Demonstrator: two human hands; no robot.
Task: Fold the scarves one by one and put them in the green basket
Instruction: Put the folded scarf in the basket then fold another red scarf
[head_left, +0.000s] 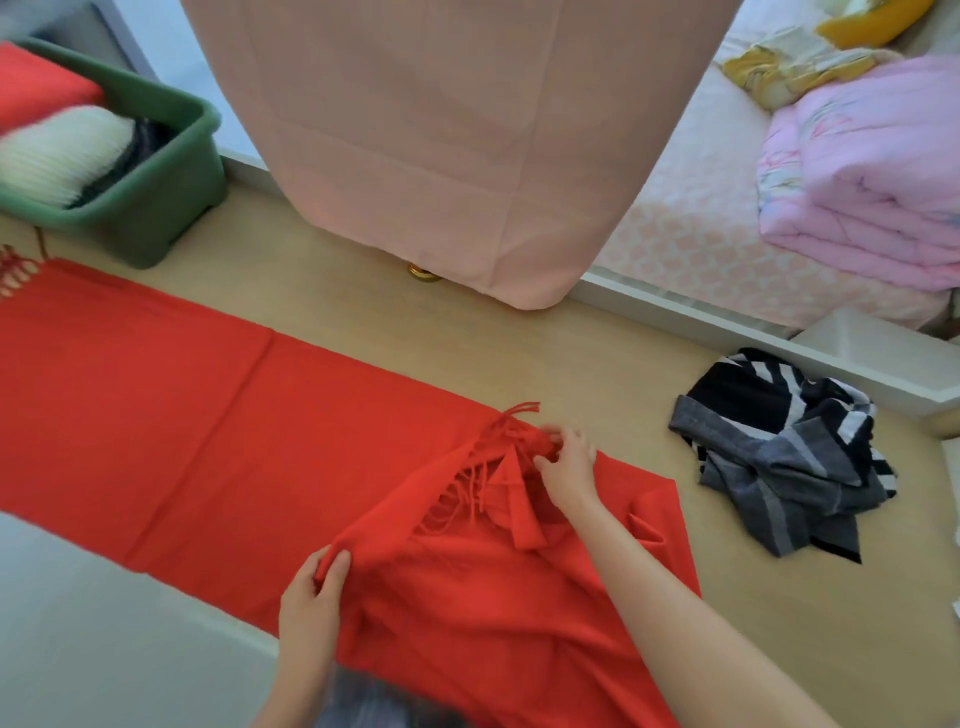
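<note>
Two bare hands worked at the bottom centre of the frame on a long red fringed woven scarf (156, 395), which lay flat across a tan floor (597, 358) and ran from the lower right toward the left edge. The left hand (311, 597), low and left of centre, had its fingers closed in a pinch on one corner of the scarf's near end. The right hand (569, 467), a little higher and to the right, had its fingers curled shut on the other corner, beside the tassels. Holding both corners of the fringed end lifted over the flat part seemed meant to carry that end across for a fold, so the fold appeared begun but not laid down.

Right of centre, a crumpled black, white and grey striped scarf (779, 452) sat on the floor well apart from the red one, probably waiting its turn. At upper left stood the green plastic basket (171, 176), holding folded red, cream and dark fabrics. Pale pink cloth (457, 145) hung at top centre, and a folded pink quilt (857, 176) lay at upper right.
</note>
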